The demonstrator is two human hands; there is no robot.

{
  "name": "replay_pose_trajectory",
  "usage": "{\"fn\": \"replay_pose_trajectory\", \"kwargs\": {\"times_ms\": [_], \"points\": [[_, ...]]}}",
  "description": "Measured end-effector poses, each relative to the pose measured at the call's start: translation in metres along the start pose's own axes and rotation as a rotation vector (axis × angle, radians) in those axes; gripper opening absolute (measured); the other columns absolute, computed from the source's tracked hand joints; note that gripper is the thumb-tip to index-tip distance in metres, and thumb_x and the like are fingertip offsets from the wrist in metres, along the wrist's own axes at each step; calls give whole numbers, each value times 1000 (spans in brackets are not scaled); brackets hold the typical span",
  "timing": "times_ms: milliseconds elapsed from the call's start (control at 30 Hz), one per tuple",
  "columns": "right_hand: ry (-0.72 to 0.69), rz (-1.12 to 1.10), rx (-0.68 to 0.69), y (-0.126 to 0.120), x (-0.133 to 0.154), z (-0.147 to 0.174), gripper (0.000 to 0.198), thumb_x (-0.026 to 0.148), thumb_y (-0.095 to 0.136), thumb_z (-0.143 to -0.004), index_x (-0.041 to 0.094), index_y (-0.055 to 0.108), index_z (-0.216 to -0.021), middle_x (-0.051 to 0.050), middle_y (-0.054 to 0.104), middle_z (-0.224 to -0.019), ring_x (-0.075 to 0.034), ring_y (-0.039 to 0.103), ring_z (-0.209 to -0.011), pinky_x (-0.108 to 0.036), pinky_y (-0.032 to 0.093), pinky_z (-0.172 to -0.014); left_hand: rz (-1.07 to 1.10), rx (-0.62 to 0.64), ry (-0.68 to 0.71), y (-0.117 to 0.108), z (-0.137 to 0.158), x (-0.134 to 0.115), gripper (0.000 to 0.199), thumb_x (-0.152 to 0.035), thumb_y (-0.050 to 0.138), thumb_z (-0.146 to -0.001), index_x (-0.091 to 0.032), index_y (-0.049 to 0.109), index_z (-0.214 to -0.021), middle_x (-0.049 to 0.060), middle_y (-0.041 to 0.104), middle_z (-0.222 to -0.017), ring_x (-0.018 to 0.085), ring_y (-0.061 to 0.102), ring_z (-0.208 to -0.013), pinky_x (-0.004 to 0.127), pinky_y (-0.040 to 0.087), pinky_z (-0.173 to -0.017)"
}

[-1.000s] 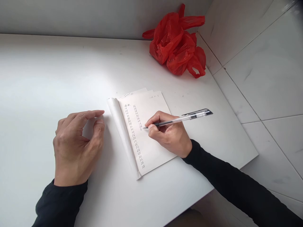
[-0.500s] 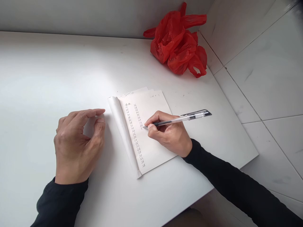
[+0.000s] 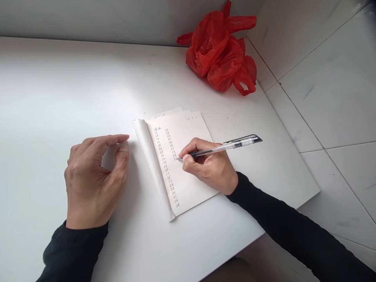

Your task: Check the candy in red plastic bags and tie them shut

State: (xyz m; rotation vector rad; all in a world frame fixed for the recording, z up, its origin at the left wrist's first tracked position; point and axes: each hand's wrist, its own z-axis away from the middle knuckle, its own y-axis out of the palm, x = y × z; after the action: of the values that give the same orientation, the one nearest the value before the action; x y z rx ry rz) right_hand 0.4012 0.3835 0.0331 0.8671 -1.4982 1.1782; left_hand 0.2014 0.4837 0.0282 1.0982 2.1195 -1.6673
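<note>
A small white notepad (image 3: 188, 133) lies on the white table (image 3: 58, 86), its earlier pages folded back along the left side. Two columns of handwritten numbers run down the page. My right hand (image 3: 210, 166) grips a clear pen (image 3: 226, 147) with a dark cap, its tip on the page at the foot of the second column. My left hand (image 3: 94, 178) rests on the table just left of the pad, fingers loosely curled and apart, holding nothing.
A crumpled red plastic bag (image 3: 221, 55) sits at the table's far right corner, against the grey wall. The table's right edge (image 3: 293, 145) drops off to a pale tiled floor (image 3: 337, 98).
The pen tip has made small strokes, adding a digit to the bottom number of the second column. My left hand has stayed still.
</note>
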Motion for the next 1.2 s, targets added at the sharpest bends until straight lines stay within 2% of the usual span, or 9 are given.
{"fn": "replay_pose_trajectory", "kwargs": {"times_ms": [300,433,500,633,733,867,933,1033,1200], "points": [[-26,-85,-45,0,1,1,5,17,65,-81,21,67,-81,4,61,-70,-10,52,-57,-23,45,-52,8,-1,3,-1,0,1,21,-30,57,-92,-27,72,-106,5,73,-107,30,60,-114,52,51,-95],[-91,-173,-311,-7,4,-2,6,25,62,-88,23,65,-83,4,60,-72,-9,52,-51,-23,44,-44,16,4,-15,-1,0,2,21,-32,57,-91,-28,72,-106,5,73,-106,30,60,-115,54,51,-96],[-73,-151,-397,-14,5,-7,20,36,58,-94,23,62,-81,4,56,-67,-10,49,-49,-24,41,-42,21,12,-23,-1,0,3,22,-33,57,-91,-30,72,-107,4,73,-106,30,59,-116,54,50,-96],[3,142,-353,-39,3,-20,51,53,56,-95,22,41,-57,6,32,-52,-10,34,-47,-27,30,-46,34,11,-11,-2,-1,6,22,-32,56,-91,-29,71,-107,3,73,-108,29,59,-116,53,50,-96],[126,433,-263,-64,-2,-26,60,58,63,-88,23,32,-51,6,31,-50,-10,30,-49,-28,29,-51,39,13,4,-4,-2,6,22,-31,56,-90,-29,71,-106,3,73,-107,29,60,-111,53,48,-98],[218,638,-337,-85,-8,-29,43,62,64,-83,23,55,-67,5,49,-54,-15,45,-53,-30,37,-59,47,26,20,-7,-3,6,23,-30,55,-89,-27,71,-105,4,73,-105,29,61,-108,50,50,-95],[202,655,-392,-85,-10,-29,39,62,61,-84,24,58,-79,4,52,-56,-17,51,-56,-30,39,-63,45,29,26,-8,-4,7,24,-31,54,-89,-26,71,-106,6,73,-106,30,61,-107,50,49,-95],[171,641,-345,-78,-10,-29,37,61,64,-81,25,60,-81,3,58,-61,-18,54,-60,-30,40,-64,41,37,34,-9,-4,8,26,-32,53,-90,-25,71,-108,7,72,-107,31,61,-108,51,47,-97],[183,612,-345,-75,-13,-28,14,37,62,-80,24,60,-84,4,61,-63,-17,59,-64,-28,42,-66,32,42,49,-9,-4,12,28,-30,51,-91,-23,70,-110,9,71,-107,30,59,-109,49,47,-98]]}}
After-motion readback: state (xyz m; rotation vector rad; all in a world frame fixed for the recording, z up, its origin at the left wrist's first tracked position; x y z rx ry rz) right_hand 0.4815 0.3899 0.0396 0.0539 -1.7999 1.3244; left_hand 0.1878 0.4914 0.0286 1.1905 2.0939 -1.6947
